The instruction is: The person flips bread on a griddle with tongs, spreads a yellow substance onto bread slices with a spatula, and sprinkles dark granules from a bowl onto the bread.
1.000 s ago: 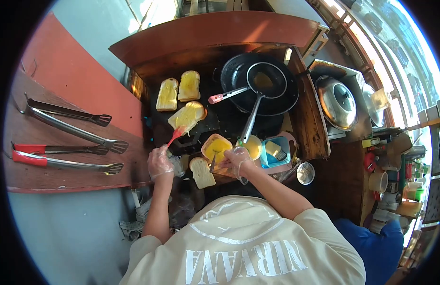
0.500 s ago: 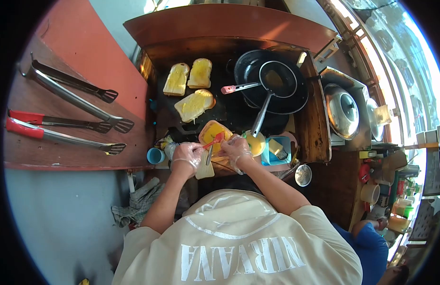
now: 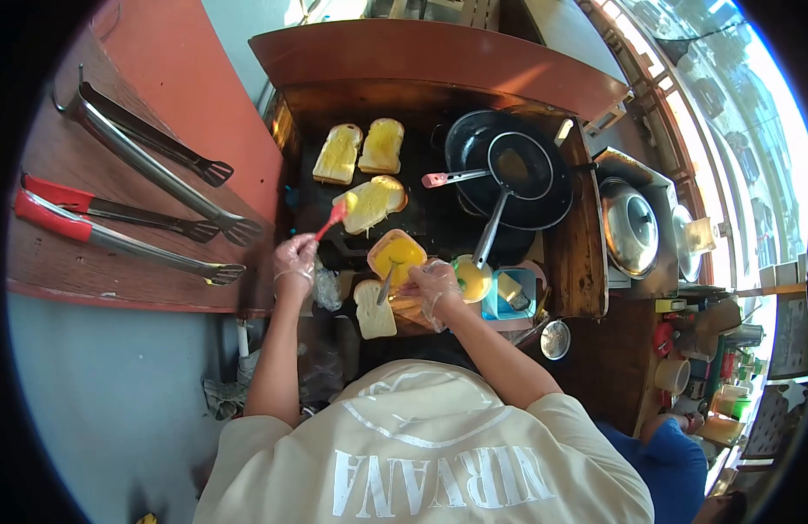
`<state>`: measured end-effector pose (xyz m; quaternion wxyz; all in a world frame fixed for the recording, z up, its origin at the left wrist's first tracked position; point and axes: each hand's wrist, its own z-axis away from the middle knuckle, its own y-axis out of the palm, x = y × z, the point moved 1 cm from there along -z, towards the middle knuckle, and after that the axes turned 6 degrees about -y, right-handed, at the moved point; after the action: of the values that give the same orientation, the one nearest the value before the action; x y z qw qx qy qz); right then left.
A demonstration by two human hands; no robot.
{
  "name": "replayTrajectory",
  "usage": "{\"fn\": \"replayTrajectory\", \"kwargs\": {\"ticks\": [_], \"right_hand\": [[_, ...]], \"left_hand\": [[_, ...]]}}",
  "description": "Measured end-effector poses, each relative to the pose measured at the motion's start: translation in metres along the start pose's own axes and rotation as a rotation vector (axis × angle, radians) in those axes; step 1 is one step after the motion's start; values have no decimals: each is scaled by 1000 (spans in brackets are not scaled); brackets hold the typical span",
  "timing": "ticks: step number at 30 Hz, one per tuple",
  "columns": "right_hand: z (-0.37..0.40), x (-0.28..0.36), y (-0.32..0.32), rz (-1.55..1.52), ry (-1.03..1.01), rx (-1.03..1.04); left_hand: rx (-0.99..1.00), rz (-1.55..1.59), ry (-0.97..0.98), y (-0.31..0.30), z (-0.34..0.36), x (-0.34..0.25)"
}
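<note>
My left hand [image 3: 295, 262], in a clear plastic glove, grips a red spatula [image 3: 328, 224]. A yellow dab sits on its head, which is at the left edge of a yellow-coated bread slice [image 3: 367, 206] on the dark griddle [image 3: 421, 199]. My right hand [image 3: 434, 281], also gloved, is closed at the lower right rim of a square tub [image 3: 373, 255] of yellow spread. A metal utensil handle [image 3: 385, 286] sticks out of the tub. Below it lies a plain bread slice [image 3: 374, 312]. Two more coated slices, one left [image 3: 337, 155] and one right [image 3: 382, 147], lie farther back.
A black wok [image 3: 474, 140] with a strainer [image 3: 519, 140] across it occupies the griddle's right side. Several tongs [image 3: 151, 166] lie on the left ledge. A blue tub [image 3: 528, 284] stands right of my right hand. At far right, a person in blue [image 3: 661, 463] is partly visible.
My left hand has moved left and away from the tub, carrying the spatula to the nearest coated slice. My right hand remains at the tub. The view has shifted slightly.
</note>
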<state>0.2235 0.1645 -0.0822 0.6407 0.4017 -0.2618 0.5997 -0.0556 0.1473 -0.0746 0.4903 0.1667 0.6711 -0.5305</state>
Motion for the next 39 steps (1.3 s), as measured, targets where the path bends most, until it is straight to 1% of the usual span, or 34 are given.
{"fn": "replayTrajectory", "kwargs": {"ticks": [1,2,4,5,6,8,9,10,12,13,14,16,17,19,21,24,26,27,29,30,31,32,34,35,39], "right_hand": [[0,-1,1,-2,0,-1],[2,-3,1,-32,11,9],[6,-4,0,-60,15,16],[9,-3,-1,-47,4,-3],[11,-4,-2,-38,-5,-24],[10,-9,-7,-68,-8,-26],[11,-15,-10,-94,-2,-21],[11,-20,-14,-99,1,-29],[10,-25,-18,-158,32,-20],[10,-28,-20,-160,28,-22],[11,-31,-22,-135,30,-38],[14,-33,-25,-115,36,-62],[17,-34,-26,-145,46,-47],[23,-37,-25,-178,57,-32],[26,-33,-26,-157,101,-89],[28,-34,-30,-170,112,-87],[28,-44,-30,-199,109,-88],[27,-44,-29,-218,95,-91],[23,-40,-29,-234,68,-93],[30,-31,-25,-217,91,-108],[35,-27,-23,-201,115,-124],[32,-31,-25,-210,109,-129],[30,-40,-28,-241,65,-81],[29,-45,-30,-243,66,-79],[31,-39,-24,-219,75,-86]], "left_hand": [[-198,-204,219,-1,-5,1],[-196,-205,222,-1,-4,5],[-244,-535,430,-1,6,-7],[-283,-475,471,5,15,3],[-284,-469,478,5,21,4],[-191,-312,485,6,28,9],[-237,-256,417,9,20,16],[-228,-257,419,11,12,20],[-367,-393,269,9,-11,25],[-282,-595,207,7,-24,26],[-280,-594,211,9,-30,27],[-281,-654,420,15,-35,14],[-272,-669,451,21,-38,8],[-247,-668,457,19,-36,11],[-232,-681,448,10,-31,5],[-285,-721,381,3,-35,15],[-258,-632,471,10,-39,13],[-213,-635,411,17,-42,13],[-241,-639,447,10,-33,17],[-260,-646,477,5,-23,21],[-222,-722,437,-8,-11,16],[-220,-722,449,-14,-2,13],[-97,-615,412,-17,14,10],[-110,-576,486,-8,10,14],[-200,-535,503,36,-38,4]]}}
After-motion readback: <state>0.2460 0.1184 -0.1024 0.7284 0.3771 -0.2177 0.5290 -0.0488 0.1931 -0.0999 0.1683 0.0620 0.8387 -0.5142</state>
